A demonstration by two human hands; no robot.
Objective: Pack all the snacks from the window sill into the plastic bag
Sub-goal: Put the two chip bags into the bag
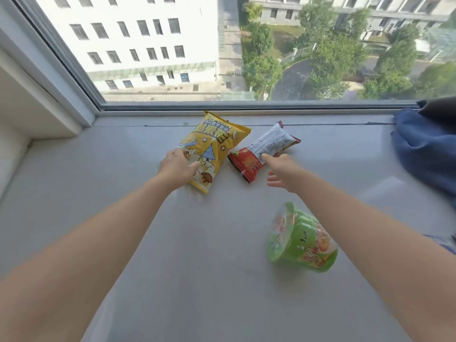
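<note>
Three snacks lie on the grey window sill (123,218). A yellow popcorn bag (214,144) lies near the window, and my left hand (177,166) rests on its near left edge with the thumb over the bag's front. Right of it lies a red and white snack packet (264,149). My right hand (281,174) reaches toward that packet with fingers spread, the forefinger touching its near side. A green instant noodle cup (301,240) lies on its side close to me, under my right forearm. No plastic bag is in view.
The window glass and its frame (222,107) bound the sill at the back. A white wall recess (37,107) closes the left end. A blue cloth bag (424,149) with a dark item above it sits at the sill's right end.
</note>
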